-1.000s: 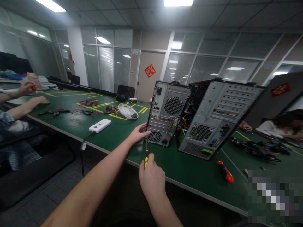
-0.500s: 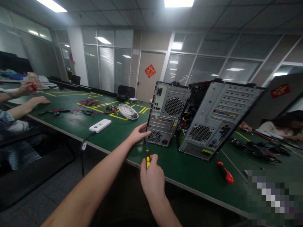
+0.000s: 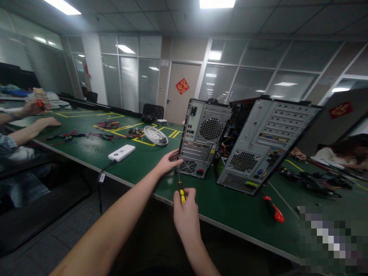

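Observation:
A grey computer case (image 3: 204, 138) stands upright on the green table (image 3: 224, 207), its rear panel facing me. My left hand (image 3: 168, 161) rests open against the case's lower left edge, fingers spread. My right hand (image 3: 186, 214) is closed around the black-and-yellow handle of a screwdriver (image 3: 180, 188). The screwdriver's tip points up at the case's bottom left corner. A second grey case (image 3: 264, 145) leans tilted to the right of the first.
A red-handled screwdriver (image 3: 273, 209) lies on the table right of my hand. A white box with a cable (image 3: 121, 152), a round white fan (image 3: 155, 135) and coloured wires (image 3: 86, 135) lie to the left. Another person's arms (image 3: 31, 124) rest at the far left; black cables (image 3: 313, 180) sit right.
My right hand with the screwdriver has shifted slightly right and down. My left hand and both cases stay where they were.

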Motion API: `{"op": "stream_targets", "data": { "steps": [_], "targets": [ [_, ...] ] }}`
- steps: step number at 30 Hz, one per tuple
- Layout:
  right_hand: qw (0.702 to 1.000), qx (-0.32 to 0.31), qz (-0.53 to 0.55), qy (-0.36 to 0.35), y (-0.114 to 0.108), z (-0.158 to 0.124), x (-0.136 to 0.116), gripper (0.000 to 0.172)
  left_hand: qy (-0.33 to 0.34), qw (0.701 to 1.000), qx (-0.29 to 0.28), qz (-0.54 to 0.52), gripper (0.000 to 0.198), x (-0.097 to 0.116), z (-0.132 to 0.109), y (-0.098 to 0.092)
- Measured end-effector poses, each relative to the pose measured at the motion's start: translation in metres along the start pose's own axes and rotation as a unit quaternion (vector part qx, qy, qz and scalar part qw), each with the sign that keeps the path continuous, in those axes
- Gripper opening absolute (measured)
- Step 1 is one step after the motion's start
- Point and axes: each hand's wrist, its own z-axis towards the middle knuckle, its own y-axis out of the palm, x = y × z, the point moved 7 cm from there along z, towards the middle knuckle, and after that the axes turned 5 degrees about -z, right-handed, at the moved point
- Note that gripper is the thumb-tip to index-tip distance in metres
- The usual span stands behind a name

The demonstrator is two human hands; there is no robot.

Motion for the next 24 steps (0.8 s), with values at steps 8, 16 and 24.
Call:
{"op": "stream_targets", "data": {
  "steps": [8,16,24],
  "targets": [
    [0.996,-0.004,0.083,0.014,0.009,0.000,0.003,0.021,0.002,1.000,0.002,-0.001,0.090,0.000,0.000,-0.001],
    [0.999,-0.012,0.043,0.019,0.006,0.000,0.005,0.019,0.001,1.000,0.000,-0.001,0.090,0.000,0.000,0.000],
    [0.984,0.010,-0.168,-0.059,0.003,-0.009,-0.006,0.009,-0.002,1.000,0.003,-0.006,0.091,-0.002,0.001,-0.002]
  ]
}}
